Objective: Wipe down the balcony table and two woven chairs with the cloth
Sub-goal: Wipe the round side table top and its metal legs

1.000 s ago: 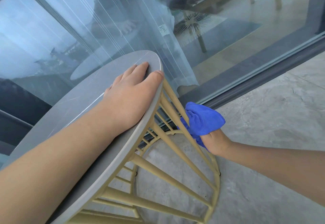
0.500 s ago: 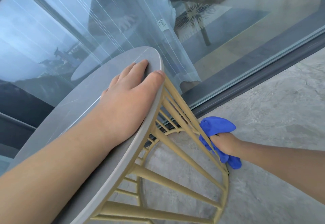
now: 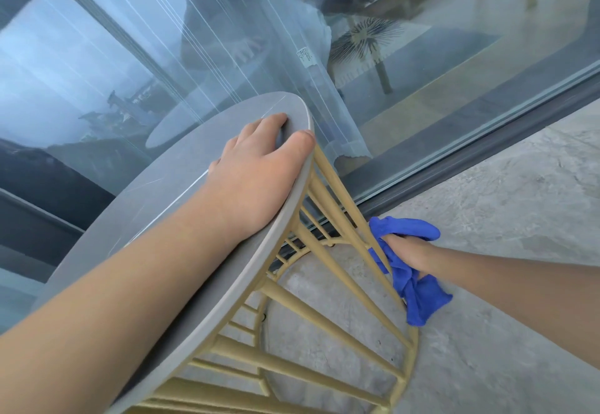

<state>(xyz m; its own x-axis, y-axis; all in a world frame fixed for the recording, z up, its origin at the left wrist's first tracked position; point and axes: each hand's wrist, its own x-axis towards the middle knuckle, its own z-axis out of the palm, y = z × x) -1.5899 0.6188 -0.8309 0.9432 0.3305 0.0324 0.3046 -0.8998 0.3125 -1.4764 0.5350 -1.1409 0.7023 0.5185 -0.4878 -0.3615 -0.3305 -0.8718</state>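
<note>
The left hand (image 3: 256, 173) lies flat on the grey table top (image 3: 136, 206), fingers relaxed, thumb at the rim. The right hand (image 3: 406, 253) grasps the blue cloth (image 3: 418, 296) and holds it against a gold bar (image 3: 344, 215) of the table base, low near the concrete floor (image 3: 503, 193).
</note>
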